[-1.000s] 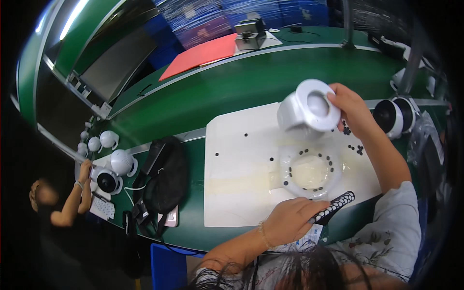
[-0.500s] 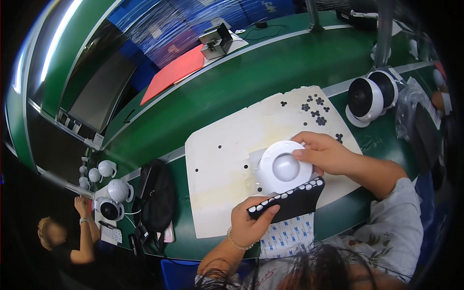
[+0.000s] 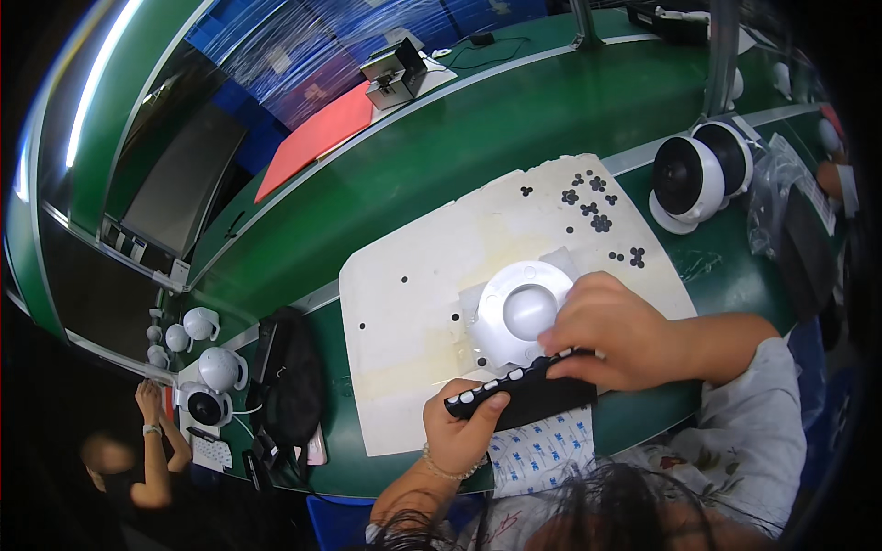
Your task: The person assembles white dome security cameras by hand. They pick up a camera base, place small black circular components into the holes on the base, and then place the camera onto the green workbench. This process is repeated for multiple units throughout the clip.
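Note:
My left hand (image 3: 457, 432) grips the left end of a black sheet of round stick-on pads (image 3: 542, 401), thumb on its front. White round spots run along the sheet's upper edge. My right hand (image 3: 620, 335) pinches that edge farther right; its fingertips partly hide what lies between them. Just beyond the sheet, a white round base (image 3: 530, 312) with a raised ring and a domed middle lies on clear film on a pale board (image 3: 395, 367). A white liner with blue print (image 3: 542, 455) hangs below the sheet.
Loose black pads (image 3: 601, 223) dot the board's far right. Black-and-white ball-shaped devices (image 3: 684, 179) stand at the right beside a plastic bag (image 3: 767, 211). A black bag (image 3: 292, 376) and more white devices (image 3: 220, 367) are at left, near another person's hands (image 3: 152, 404).
My right hand has let go of the white base, now lying on the board, and moved down to the black sheet's edge. The sheet has tilted flatter in my left hand.

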